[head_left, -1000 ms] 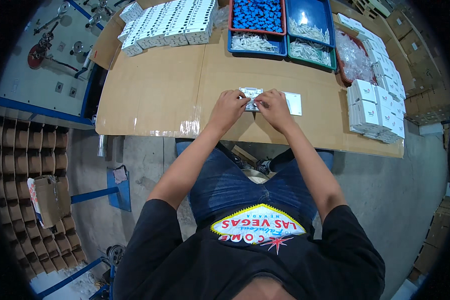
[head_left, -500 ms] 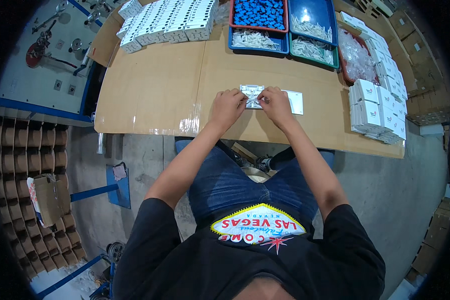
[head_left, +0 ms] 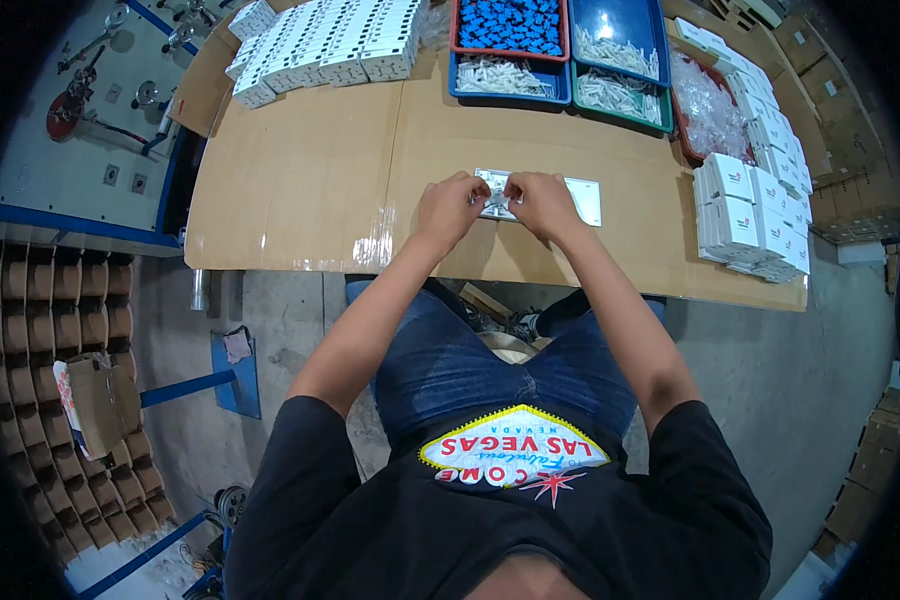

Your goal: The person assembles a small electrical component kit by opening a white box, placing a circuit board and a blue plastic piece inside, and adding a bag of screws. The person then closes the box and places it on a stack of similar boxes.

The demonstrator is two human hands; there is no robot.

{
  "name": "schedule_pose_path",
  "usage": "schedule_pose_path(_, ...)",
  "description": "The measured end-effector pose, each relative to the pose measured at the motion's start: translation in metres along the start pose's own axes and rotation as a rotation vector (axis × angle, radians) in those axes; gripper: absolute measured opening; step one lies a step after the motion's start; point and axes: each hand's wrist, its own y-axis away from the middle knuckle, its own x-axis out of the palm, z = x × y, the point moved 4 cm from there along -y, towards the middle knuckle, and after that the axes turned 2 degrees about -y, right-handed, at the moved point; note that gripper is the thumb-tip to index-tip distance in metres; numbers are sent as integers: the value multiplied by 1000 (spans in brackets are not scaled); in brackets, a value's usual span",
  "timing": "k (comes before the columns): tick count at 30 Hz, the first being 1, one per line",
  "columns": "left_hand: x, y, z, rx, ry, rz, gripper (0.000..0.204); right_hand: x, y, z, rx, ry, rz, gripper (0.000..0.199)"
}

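Note:
A small white open box (head_left: 496, 205) lies on the cardboard-covered table in front of me, with small pale and greyish pieces in it too fine to name. My left hand (head_left: 452, 208) is at the box's left side, thumb and fingers pinched together over its edge. From the right, my right hand (head_left: 543, 205) reaches over the box with its fingertips pinched near the middle. Whatever the fingertips hold is too small to make out. Beside the box, partly behind my right hand, lies a flat white panel (head_left: 587, 202).
At the back stand trays: a red tray of blue pieces (head_left: 510, 27), and blue (head_left: 500, 78) and green (head_left: 625, 100) trays of white pieces. White boxes are stacked at back left (head_left: 340, 45) and right (head_left: 755, 220). Clear plastic bags (head_left: 708, 105) fill another tray. The table's front edge (head_left: 300, 268) is near me.
My right hand has shifted slightly left and covers more of the box's right side. Both hands stay pinched over the box. The whole view has shifted a little.

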Motion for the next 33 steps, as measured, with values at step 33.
schedule_pose_path(33, -18, 21, -4, 223, 16, 35, 44, 5, 9, -14, -43, -273, 30, 24)
